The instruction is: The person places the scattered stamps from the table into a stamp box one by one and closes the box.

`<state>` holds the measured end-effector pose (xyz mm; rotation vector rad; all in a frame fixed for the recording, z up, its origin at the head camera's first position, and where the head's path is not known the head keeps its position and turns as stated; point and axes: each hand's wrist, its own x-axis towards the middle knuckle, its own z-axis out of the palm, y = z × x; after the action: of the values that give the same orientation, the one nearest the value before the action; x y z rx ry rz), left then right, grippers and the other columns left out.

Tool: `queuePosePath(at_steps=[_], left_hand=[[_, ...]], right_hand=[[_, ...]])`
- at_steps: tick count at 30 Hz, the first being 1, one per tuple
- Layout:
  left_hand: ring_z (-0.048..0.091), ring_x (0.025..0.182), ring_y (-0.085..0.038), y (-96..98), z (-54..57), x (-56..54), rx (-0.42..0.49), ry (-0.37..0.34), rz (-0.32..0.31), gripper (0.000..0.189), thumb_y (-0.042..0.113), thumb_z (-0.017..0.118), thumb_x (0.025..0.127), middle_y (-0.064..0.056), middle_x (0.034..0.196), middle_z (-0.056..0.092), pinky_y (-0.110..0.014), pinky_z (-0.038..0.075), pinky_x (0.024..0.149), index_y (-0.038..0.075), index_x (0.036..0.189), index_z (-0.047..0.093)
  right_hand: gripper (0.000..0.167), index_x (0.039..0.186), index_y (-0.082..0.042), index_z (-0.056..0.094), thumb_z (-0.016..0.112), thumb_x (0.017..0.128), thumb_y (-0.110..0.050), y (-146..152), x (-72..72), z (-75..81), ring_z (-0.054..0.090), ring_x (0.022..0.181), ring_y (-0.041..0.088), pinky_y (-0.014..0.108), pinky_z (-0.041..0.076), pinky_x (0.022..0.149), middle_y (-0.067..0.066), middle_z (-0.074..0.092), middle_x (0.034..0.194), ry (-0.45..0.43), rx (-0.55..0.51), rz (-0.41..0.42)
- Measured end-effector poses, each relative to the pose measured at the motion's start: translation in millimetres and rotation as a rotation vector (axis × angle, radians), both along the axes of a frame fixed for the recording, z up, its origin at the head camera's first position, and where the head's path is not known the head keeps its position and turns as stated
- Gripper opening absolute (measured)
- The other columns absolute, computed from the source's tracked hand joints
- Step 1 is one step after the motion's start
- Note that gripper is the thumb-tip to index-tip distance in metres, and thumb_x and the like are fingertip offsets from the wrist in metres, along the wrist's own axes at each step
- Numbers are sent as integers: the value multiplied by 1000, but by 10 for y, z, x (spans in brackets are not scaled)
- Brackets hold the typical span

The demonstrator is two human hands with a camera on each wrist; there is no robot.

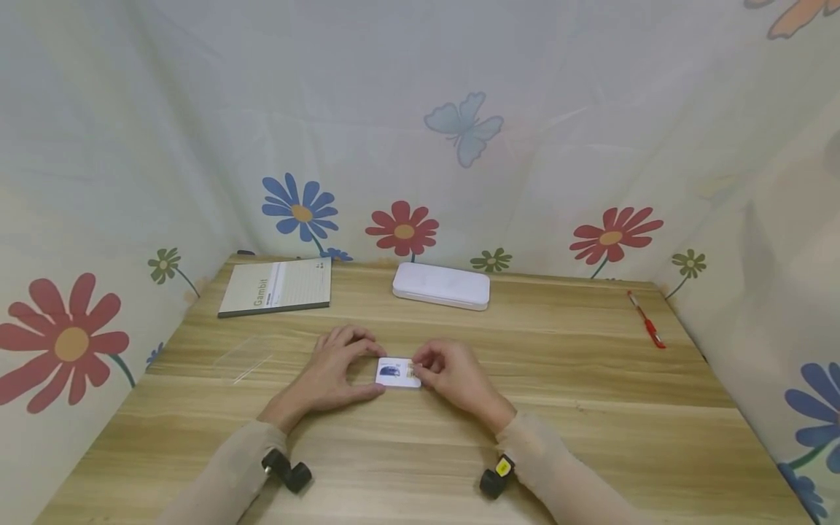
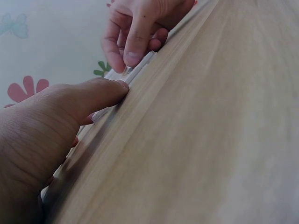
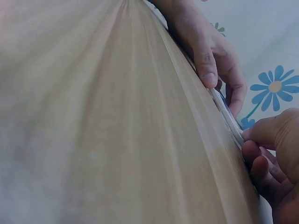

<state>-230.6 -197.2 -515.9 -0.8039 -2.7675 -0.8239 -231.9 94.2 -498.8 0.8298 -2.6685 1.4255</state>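
Observation:
A small flat white card-like piece (image 1: 389, 380), printed with a dark blue picture and a yellowish patch, lies on the wooden table between the hands. My left hand (image 1: 331, 372) holds it at its left end, thumb at the near corner and forefinger at the far corner. With thumb and forefinger together, my right hand (image 1: 456, 375) pinches at its right end, over the yellowish patch. In the left wrist view the piece's pale edge (image 2: 140, 65) shows low against the table. The right fingertips hide part of the print.
Left of my left hand lies a clear plastic piece (image 1: 243, 361). A notebook (image 1: 289, 288) sits at the back left and a white pencil case (image 1: 441, 284) at the back middle. Far right is a red pen (image 1: 648, 326). A flowered curtain (image 1: 538, 146) surrounds the table.

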Motion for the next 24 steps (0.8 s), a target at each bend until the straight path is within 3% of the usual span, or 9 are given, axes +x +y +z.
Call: queuePosePath(at_steps=[6,13,20,24], left_hand=[[45,144,-28,2,4,4,-1,-2,2,54,64,91,83,2,149,57,-62,31,116,40,129,74],[46,144,-29,1,11,20,-3,-7,5,54,65,90,83,1,149,57,-61,31,116,39,128,75],[46,143,-29,2,16,10,-7,8,1,55,64,91,83,1,150,57,-60,32,115,38,129,75],[46,144,-29,5,27,13,-4,0,3,55,64,91,83,2,149,57,-62,31,117,38,129,75]], right_hand=[[7,102,-15,84,87,97,-11,3,26,5,60,79,9,25,51,69,-4,68,97,26,75,-40],[7,102,-18,87,86,98,-12,2,51,15,59,82,11,27,50,72,-4,67,99,17,87,-48],[6,106,-15,86,83,101,-12,17,32,26,62,82,11,26,52,70,-2,69,101,-23,35,-43],[12,116,-11,83,80,104,-14,54,-5,46,65,80,12,25,53,70,-2,74,101,-89,-23,-23]])
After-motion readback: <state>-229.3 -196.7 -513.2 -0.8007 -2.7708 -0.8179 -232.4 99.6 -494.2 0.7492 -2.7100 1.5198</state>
